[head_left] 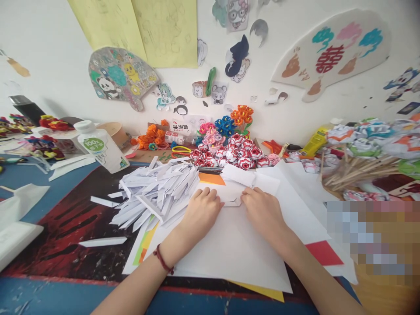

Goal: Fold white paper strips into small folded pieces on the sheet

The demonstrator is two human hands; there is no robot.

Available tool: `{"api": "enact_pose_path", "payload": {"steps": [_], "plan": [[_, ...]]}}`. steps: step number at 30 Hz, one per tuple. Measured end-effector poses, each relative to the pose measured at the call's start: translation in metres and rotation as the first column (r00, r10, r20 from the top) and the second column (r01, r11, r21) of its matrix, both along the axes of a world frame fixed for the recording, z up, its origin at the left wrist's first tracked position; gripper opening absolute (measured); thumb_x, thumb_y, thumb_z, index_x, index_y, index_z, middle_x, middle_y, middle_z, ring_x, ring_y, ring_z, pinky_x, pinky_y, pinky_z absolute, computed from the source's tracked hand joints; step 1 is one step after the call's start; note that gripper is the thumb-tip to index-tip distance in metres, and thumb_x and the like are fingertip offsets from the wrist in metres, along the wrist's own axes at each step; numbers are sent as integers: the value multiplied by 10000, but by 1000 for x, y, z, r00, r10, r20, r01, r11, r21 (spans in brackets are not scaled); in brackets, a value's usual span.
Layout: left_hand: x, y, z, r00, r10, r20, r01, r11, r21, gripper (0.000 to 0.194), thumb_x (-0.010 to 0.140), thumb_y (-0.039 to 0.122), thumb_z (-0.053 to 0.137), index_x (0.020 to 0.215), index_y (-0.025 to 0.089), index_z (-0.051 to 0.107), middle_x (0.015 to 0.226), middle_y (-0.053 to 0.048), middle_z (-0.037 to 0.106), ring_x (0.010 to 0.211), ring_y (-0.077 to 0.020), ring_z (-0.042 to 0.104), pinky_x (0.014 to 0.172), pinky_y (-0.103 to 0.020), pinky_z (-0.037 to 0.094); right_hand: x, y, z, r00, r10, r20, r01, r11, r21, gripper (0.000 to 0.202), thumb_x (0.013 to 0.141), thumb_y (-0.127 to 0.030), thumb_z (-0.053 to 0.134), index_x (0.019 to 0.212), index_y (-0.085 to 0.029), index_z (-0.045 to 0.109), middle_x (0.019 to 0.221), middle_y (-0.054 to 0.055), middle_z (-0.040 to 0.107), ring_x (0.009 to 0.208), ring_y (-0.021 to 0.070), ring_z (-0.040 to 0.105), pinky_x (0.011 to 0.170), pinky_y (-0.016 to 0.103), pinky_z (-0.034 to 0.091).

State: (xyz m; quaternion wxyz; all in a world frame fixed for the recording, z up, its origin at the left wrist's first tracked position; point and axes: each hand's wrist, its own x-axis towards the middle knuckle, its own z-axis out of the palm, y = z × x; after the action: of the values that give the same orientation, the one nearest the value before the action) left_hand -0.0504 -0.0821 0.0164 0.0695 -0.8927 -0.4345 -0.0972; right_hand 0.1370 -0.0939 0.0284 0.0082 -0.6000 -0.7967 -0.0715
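Observation:
My left hand (201,208) and my right hand (262,212) pinch the two ends of a small piece of white paper (231,194), fingers curled over it. A narrow fold shows along its near edge. It lies over a stack of large white sheets (243,249), with yellow, green and orange sheets peeking out at the sides. Left of my left hand, a loose heap of folded white paper strips (154,188) overlaps the stack. Just beyond the hands are an orange paper piece (211,179) and another white piece (238,175).
One folded strip (103,241) lies apart on the dark red-and-black mat (65,245). A white bottle (101,146) leans at the back left. Red-and-white paper flowers (241,153) line the back. Wooden sticks (354,168) and a red sheet (324,253) are at the right.

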Motion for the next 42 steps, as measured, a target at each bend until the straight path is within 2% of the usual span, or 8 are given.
{"api": "enact_pose_path", "payload": {"steps": [3,6,8,13,21,30,36,42], "plan": [[2,4,-3,998,36,56,-35,999,-16,280,955,274,428,772,162,608,831,-60,580,849,-215,518,715,-356,388,-3,4,-3,982,24,-188,-13,998,57,247,861,-43,467,947,-172,659,994,76,666,911,214,587,719,311,414],[2,7,-7,983,75,169,-65,996,-65,178,915,288,524,808,172,606,872,-46,591,864,-200,520,738,-333,402,-4,8,-9,917,97,-386,-82,995,53,159,909,-174,515,1017,-188,630,1014,51,655,938,203,574,780,307,426],[2,9,-9,963,99,251,-78,993,-93,100,877,279,590,866,179,593,912,-34,598,893,-199,519,765,-328,410,-3,11,-12,881,109,-461,-107,994,30,99,892,-206,566,969,-194,627,992,37,649,934,205,564,787,317,428],[1,13,-13,935,112,338,-68,988,-138,113,829,221,650,860,181,549,910,-19,603,898,-197,514,777,-327,415,0,16,-15,828,85,-555,-106,994,-6,54,830,-176,648,825,-200,599,906,16,631,896,203,546,769,325,423],[4,9,-10,969,-10,245,31,996,-79,139,923,292,513,866,187,585,866,-26,602,862,-192,504,750,-332,392,-4,16,-18,803,219,-554,-242,970,34,75,869,-129,584,835,-193,602,860,14,626,865,188,554,754,307,421],[-8,15,-8,996,-91,-2,90,989,114,143,926,182,472,802,164,542,820,-47,570,802,-216,497,689,-352,375,4,19,-19,833,299,-466,-285,953,101,144,892,-88,524,819,-171,617,826,22,631,783,160,580,707,282,432],[-13,12,2,978,-174,-117,187,977,106,86,875,133,539,797,157,514,826,-57,547,786,-215,482,678,-345,382,7,20,-21,850,394,-349,-349,919,186,190,884,-35,487,794,-147,612,780,38,603,730,167,554,670,288,422],[-13,12,5,967,-195,-166,214,971,107,86,879,113,521,802,150,515,824,-64,544,777,-216,487,655,-342,379,12,21,-21,856,450,-254,-409,891,196,192,897,-45,472,822,-138,623,773,46,580,724,177,539,660,302,421]]}}
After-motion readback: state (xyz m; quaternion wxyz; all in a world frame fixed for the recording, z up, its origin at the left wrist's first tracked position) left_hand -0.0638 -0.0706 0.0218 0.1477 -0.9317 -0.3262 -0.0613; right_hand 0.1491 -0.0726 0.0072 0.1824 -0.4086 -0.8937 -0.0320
